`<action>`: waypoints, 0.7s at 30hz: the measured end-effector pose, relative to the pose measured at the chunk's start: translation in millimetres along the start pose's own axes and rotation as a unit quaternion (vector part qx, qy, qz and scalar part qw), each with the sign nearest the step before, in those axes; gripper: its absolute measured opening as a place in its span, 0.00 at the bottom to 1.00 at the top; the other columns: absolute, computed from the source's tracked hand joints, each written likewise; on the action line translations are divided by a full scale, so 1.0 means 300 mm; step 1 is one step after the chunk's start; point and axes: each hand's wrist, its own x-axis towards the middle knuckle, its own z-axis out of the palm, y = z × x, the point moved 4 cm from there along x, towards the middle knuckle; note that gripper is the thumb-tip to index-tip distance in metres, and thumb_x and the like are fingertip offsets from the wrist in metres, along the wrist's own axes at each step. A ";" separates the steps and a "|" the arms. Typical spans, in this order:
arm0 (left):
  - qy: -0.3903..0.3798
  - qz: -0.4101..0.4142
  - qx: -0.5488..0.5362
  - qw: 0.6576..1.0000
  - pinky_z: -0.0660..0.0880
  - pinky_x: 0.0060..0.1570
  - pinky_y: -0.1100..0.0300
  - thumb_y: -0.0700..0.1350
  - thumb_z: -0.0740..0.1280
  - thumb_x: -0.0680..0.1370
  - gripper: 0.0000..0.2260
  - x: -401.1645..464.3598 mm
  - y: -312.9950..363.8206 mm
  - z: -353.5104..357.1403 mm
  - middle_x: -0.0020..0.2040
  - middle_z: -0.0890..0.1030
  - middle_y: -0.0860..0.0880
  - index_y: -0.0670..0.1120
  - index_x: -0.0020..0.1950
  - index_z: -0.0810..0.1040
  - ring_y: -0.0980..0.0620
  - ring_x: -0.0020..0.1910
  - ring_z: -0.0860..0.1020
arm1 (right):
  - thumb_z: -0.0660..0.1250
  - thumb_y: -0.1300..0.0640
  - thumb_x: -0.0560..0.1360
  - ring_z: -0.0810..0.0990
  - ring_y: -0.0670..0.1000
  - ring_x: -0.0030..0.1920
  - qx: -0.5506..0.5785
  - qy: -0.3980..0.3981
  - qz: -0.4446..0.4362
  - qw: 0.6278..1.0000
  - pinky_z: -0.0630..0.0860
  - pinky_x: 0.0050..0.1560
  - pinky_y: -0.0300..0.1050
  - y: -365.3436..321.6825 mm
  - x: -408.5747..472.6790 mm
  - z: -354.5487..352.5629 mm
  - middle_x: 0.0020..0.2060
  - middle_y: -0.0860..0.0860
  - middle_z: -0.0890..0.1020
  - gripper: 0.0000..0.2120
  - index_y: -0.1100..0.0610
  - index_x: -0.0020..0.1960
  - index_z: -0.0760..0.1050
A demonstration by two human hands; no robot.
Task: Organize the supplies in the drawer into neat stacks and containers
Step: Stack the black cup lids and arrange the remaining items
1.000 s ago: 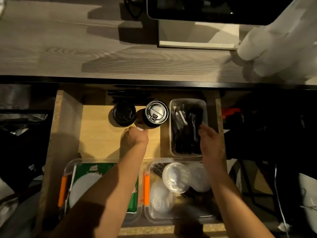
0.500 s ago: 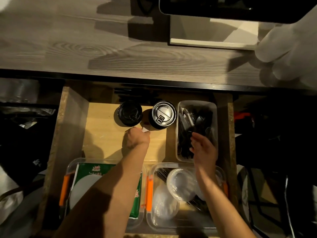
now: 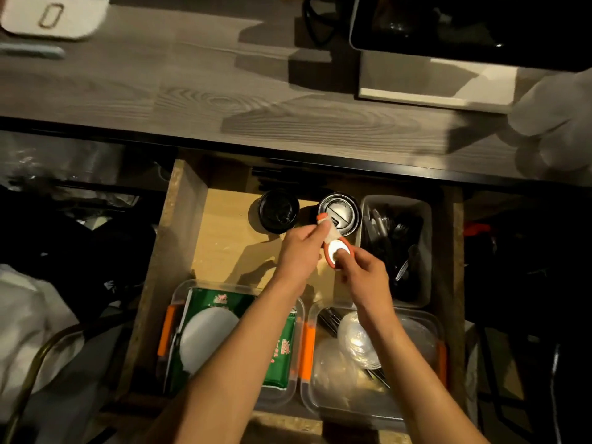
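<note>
Hands (image 3: 301, 251) (image 3: 363, 270) pinch an orange-rimmed item (image 3: 336, 251) (blurred) above cups (image 3: 278, 210), beside cutlery bin (image 3: 426, 251).

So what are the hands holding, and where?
A small orange-and-white item: left hand pinches its upper end, right hand its round lower end.

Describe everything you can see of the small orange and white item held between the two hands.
The small orange and white item has a round white face ringed in orange at its near end and a pale neck that ends in an orange tip. It looks like plastic. It is held above the open drawer, tilted, in front of the silver lid. The left hand pinches the neck; the right hand pinches the round end.
</note>
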 end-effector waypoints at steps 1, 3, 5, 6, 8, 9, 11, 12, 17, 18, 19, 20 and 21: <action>-0.008 0.001 0.001 1.000 0.77 0.46 0.49 0.51 0.64 0.83 0.15 -0.009 0.005 -0.002 0.47 0.84 0.37 0.40 0.49 0.83 0.47 0.42 0.80 | 0.66 0.58 0.79 0.79 0.43 0.34 0.022 -0.003 0.000 1.000 0.75 0.35 0.36 -0.005 -0.008 0.003 0.35 0.49 0.83 0.07 0.54 0.49 0.83; -0.031 -0.011 0.013 0.999 0.78 0.53 0.46 0.52 0.62 0.83 0.15 -0.022 0.010 -0.012 0.50 0.84 0.40 0.43 0.54 0.83 0.48 0.48 0.81 | 0.66 0.60 0.79 0.76 0.44 0.31 0.069 -0.001 0.002 0.998 0.74 0.33 0.35 -0.006 -0.023 -0.008 0.31 0.49 0.81 0.07 0.59 0.47 0.82; -0.059 -0.035 0.022 0.997 0.78 0.56 0.51 0.54 0.60 0.84 0.16 -0.034 0.009 -0.024 0.58 0.82 0.48 0.46 0.64 0.78 0.51 0.55 0.80 | 0.66 0.61 0.78 0.78 0.43 0.32 0.104 0.056 0.014 0.993 0.74 0.32 0.34 0.013 -0.024 -0.050 0.33 0.47 0.82 0.06 0.57 0.49 0.82; -0.068 -0.042 0.017 0.997 0.78 0.55 0.54 0.55 0.60 0.84 0.17 -0.040 0.011 -0.033 0.60 0.80 0.50 0.47 0.67 0.76 0.52 0.55 0.80 | 0.67 0.61 0.78 0.80 0.43 0.34 0.121 0.106 0.024 0.987 0.75 0.32 0.34 0.026 -0.019 -0.078 0.36 0.48 0.84 0.06 0.54 0.50 0.82; -0.073 -0.042 0.017 0.996 0.77 0.54 0.56 0.55 0.60 0.84 0.18 -0.052 0.014 -0.052 0.61 0.80 0.51 0.47 0.68 0.75 0.53 0.55 0.80 | 0.68 0.62 0.77 0.80 0.45 0.37 0.135 0.208 0.045 0.968 0.75 0.33 0.35 0.066 0.000 -0.138 0.39 0.50 0.84 0.07 0.54 0.53 0.82; -0.075 -0.039 0.016 0.996 0.77 0.55 0.55 0.54 0.60 0.84 0.17 -0.060 0.016 -0.057 0.60 0.80 0.50 0.47 0.68 0.76 0.52 0.55 0.80 | 0.68 0.63 0.77 0.79 0.45 0.37 0.134 0.249 0.056 0.958 0.76 0.33 0.34 0.082 0.011 -0.164 0.40 0.50 0.83 0.09 0.57 0.56 0.81; -0.079 -0.038 0.012 0.996 0.77 0.56 0.53 0.53 0.59 0.84 0.16 -0.080 0.022 -0.053 0.59 0.81 0.50 0.47 0.65 0.77 0.51 0.55 0.81 | 0.66 0.65 0.78 0.80 0.46 0.40 0.146 0.302 0.083 0.938 0.78 0.34 0.36 0.108 0.029 -0.202 0.45 0.52 0.81 0.12 0.61 0.61 0.79; -0.083 -0.041 0.012 0.996 0.77 0.57 0.52 0.53 0.59 0.84 0.15 -0.088 0.022 -0.045 0.58 0.81 0.49 0.47 0.64 0.78 0.50 0.55 0.81 | 0.65 0.66 0.79 0.81 0.50 0.44 0.160 0.315 0.096 0.931 0.79 0.36 0.38 0.120 0.038 -0.213 0.48 0.54 0.80 0.12 0.61 0.62 0.79; -0.122 -0.060 0.024 0.990 0.77 0.58 0.53 0.54 0.58 0.84 0.17 -0.116 0.014 0.031 0.60 0.81 0.49 0.47 0.65 0.78 0.50 0.56 0.80 | 0.62 0.68 0.79 0.80 0.53 0.48 0.180 0.271 0.142 0.935 0.79 0.46 0.45 0.163 0.082 -0.225 0.52 0.58 0.80 0.14 0.62 0.64 0.77; -0.123 -0.062 0.026 0.990 0.76 0.58 0.53 0.54 0.58 0.84 0.17 -0.119 0.016 0.043 0.61 0.80 0.49 0.47 0.66 0.77 0.50 0.57 0.80 | 0.62 0.68 0.79 0.80 0.51 0.44 0.141 0.253 0.146 0.946 0.78 0.46 0.44 0.169 0.090 -0.232 0.52 0.58 0.81 0.15 0.61 0.64 0.77; -0.121 -0.063 0.027 0.990 0.76 0.58 0.53 0.54 0.58 0.84 0.17 -0.121 0.020 0.051 0.61 0.80 0.49 0.46 0.66 0.77 0.50 0.57 0.80 | 0.63 0.66 0.78 0.79 0.49 0.41 0.107 0.247 0.145 0.952 0.76 0.45 0.43 0.165 0.089 -0.237 0.50 0.57 0.82 0.15 0.61 0.63 0.78; -0.118 -0.063 0.025 0.991 0.76 0.59 0.53 0.54 0.58 0.84 0.17 -0.123 0.024 0.053 0.62 0.80 0.49 0.46 0.67 0.77 0.50 0.57 0.80 | 0.63 0.64 0.78 0.79 0.49 0.41 0.080 0.252 0.137 0.955 0.75 0.45 0.43 0.153 0.082 -0.242 0.49 0.56 0.83 0.14 0.59 0.62 0.79; -0.114 -0.060 0.021 0.991 0.77 0.60 0.52 0.54 0.58 0.84 0.17 -0.124 0.028 0.052 0.62 0.80 0.49 0.46 0.66 0.77 0.50 0.58 0.80 | 0.63 0.62 0.78 0.79 0.49 0.44 0.066 0.262 0.122 0.955 0.75 0.48 0.44 0.138 0.072 -0.244 0.49 0.54 0.83 0.13 0.58 0.62 0.79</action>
